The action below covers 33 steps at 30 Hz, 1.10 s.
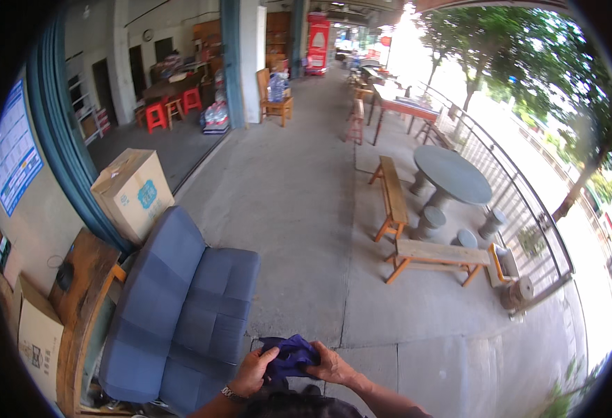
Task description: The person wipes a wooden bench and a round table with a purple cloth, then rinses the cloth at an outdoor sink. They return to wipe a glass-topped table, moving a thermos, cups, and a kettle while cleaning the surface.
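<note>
A crumpled piece of dark purple fabric (291,355) is held between my two hands, low in the view in front of my body. My left hand (256,368), with a metal watch at the wrist, pinches its left side, thumb on top. My right hand (331,364) grips its right edge between thumb and fingers. Just left of my hands stands a blue upholstered seat (214,303) with a tall backrest. What kind of fabric item it is, I cannot tell.
A wooden desk (84,271) and a cardboard box (133,196) stand beyond the seat at left. Wooden benches (442,253) flank a round stone table (452,175) with stone stools at right. A metal railing (525,193) borders the paved walkway.
</note>
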Tool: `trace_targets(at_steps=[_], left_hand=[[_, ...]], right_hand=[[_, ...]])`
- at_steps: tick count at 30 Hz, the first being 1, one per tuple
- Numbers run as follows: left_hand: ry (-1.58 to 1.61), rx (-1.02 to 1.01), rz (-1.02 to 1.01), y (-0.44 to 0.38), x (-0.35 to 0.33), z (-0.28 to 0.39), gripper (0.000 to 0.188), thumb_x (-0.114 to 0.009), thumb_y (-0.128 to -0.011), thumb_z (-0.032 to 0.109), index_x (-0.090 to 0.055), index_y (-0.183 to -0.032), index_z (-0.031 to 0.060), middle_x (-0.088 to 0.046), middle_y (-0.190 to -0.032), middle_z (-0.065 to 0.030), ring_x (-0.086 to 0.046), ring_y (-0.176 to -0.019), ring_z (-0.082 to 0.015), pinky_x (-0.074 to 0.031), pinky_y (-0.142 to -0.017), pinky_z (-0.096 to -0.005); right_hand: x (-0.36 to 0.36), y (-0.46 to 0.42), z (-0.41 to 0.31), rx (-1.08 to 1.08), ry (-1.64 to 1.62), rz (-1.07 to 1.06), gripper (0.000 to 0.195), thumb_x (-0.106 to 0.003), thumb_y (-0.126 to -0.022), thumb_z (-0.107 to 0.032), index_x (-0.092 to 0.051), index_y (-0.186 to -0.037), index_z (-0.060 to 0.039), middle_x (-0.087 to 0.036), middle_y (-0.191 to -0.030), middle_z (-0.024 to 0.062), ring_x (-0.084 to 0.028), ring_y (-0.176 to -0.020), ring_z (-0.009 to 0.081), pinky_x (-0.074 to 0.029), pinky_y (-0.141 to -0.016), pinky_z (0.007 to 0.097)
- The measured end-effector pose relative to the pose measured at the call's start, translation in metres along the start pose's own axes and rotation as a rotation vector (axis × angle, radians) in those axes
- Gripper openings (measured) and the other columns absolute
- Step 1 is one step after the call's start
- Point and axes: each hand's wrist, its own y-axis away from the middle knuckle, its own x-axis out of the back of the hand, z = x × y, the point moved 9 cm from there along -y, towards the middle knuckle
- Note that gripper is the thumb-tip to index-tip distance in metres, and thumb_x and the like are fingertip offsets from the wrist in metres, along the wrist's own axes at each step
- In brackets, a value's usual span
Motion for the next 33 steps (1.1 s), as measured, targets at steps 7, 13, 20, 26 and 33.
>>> trace_targets(at_steps=[7, 13, 20, 26, 33], left_hand=[[-0.212, -0.047, -0.034, -0.127, -0.041, 0.113, 0.033, -0.067, -0.097, 0.025, -0.067, -0.114, -0.0040, -0.071, -0.096, -0.0065, -0.069, -0.080, -0.0150, -0.056, -0.068, -0.0290], [-0.154, 0.111, -0.333, -0.287, -0.111, 0.187, 0.024, -0.070, -0.095, 0.027, -0.068, -0.109, 0.0071, -0.065, -0.088, 0.0021, -0.055, -0.064, -0.0061, -0.040, -0.051, -0.0220], [-0.123, 0.215, -0.385, -0.422, -0.169, 0.276, 0.024, -0.073, -0.093, 0.021, -0.067, -0.114, 0.0096, -0.065, -0.095, 0.0028, -0.057, -0.081, -0.0063, -0.044, -0.063, -0.0215], [-0.311, 0.059, -0.174, -0.554, -0.176, 0.348, 0.034, -0.073, -0.091, 0.020, -0.066, -0.122, 0.0070, -0.064, -0.097, 0.0005, -0.056, -0.080, -0.0087, -0.046, -0.065, -0.0244], [-0.432, -0.380, 0.082, -0.655, -0.183, 0.454, 0.029, -0.067, -0.092, 0.009, -0.065, -0.120, 0.0028, -0.065, -0.100, -0.0033, -0.060, -0.087, -0.0109, -0.049, -0.075, -0.0262]], right_hand=[[0.108, -0.137, -0.001, 0.067, 0.049, 0.037, 0.041, -0.065, -0.091, -0.014, -0.056, -0.129, -0.0017, -0.069, -0.117, 0.0147, -0.066, -0.107, 0.0243, -0.051, -0.096, 0.0366], [0.235, -0.211, 0.023, -0.054, -0.553, 0.334, 0.040, -0.065, -0.093, -0.009, -0.056, -0.130, 0.0032, -0.069, -0.115, 0.0106, -0.064, -0.108, 0.0216, -0.051, -0.097, 0.0362], [0.339, -0.310, -0.036, 0.042, -1.269, 0.372, 0.041, -0.063, -0.097, -0.013, -0.055, -0.133, 0.0037, -0.065, -0.127, 0.0156, -0.064, -0.116, 0.0285, -0.051, -0.104, 0.0422], [0.458, -0.425, -0.010, 0.026, -1.120, 0.442, 0.037, -0.057, -0.092, 0.003, -0.059, -0.128, 0.0001, -0.068, -0.120, 0.0126, -0.066, -0.112, 0.0263, -0.052, -0.102, 0.0404], [0.561, -0.602, 0.003, 0.091, -0.876, 0.323, 0.041, -0.062, -0.089, 0.003, -0.060, -0.129, -0.0029, -0.069, -0.118, 0.0061, -0.064, -0.109, 0.0184, -0.051, -0.100, 0.0350]])
